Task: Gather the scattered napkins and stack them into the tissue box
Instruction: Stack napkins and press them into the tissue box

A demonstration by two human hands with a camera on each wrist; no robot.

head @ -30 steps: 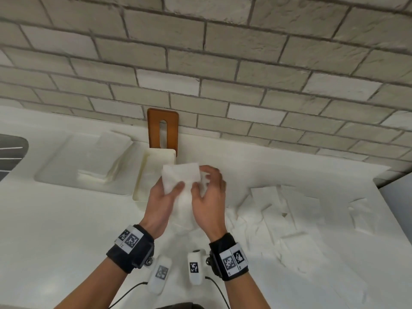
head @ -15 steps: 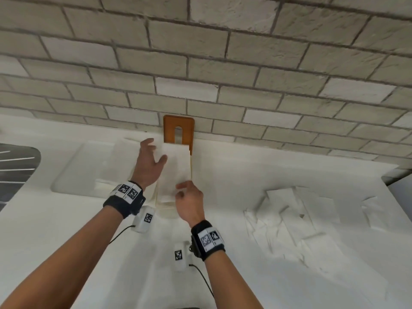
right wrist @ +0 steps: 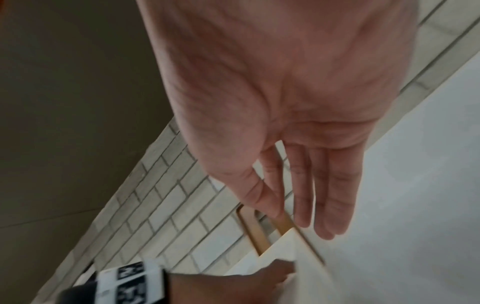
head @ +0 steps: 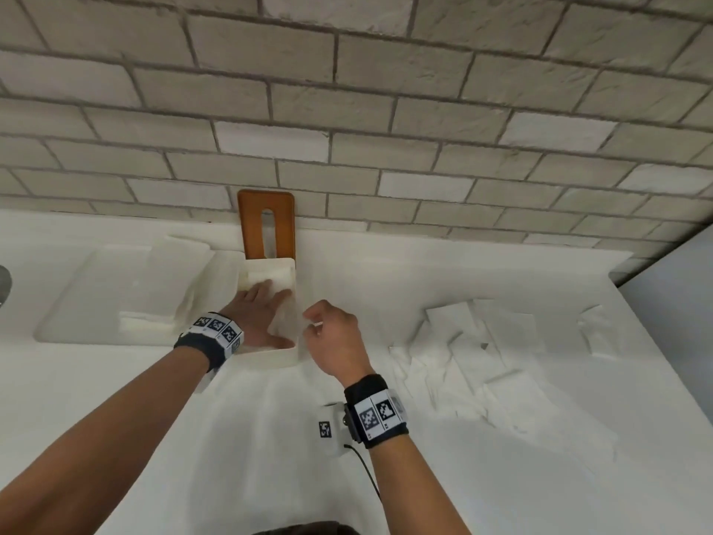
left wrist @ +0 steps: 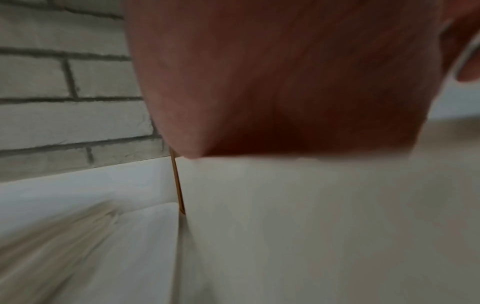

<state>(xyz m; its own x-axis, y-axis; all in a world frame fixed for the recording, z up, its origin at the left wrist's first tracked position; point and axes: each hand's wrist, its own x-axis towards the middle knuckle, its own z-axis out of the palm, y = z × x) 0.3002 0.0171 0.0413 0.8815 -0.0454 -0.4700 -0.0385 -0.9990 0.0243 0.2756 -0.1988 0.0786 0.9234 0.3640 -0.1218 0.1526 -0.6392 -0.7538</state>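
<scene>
Our left hand (head: 259, 316) now presses flat on the napkin stack (head: 270, 287) we just lowered into the tissue box (head: 270, 359). Our right hand (head: 335, 337) has let go, fingers relaxed. Scattered napkins (head: 474, 349) remain right.

Both forearms are bare, with no sleeves seen. A black band (head: 200, 347) is worn on the left wrist, faced with white panels printed with black square codes. A matching black band (head: 376, 413) is worn on the right wrist, bearing two such coded panels. A small white camera unit (head: 328, 428), marked with its own black code, is fixed beside the right band, and a thin black cable (head: 366, 471) is run from it along the forearm.
</scene>
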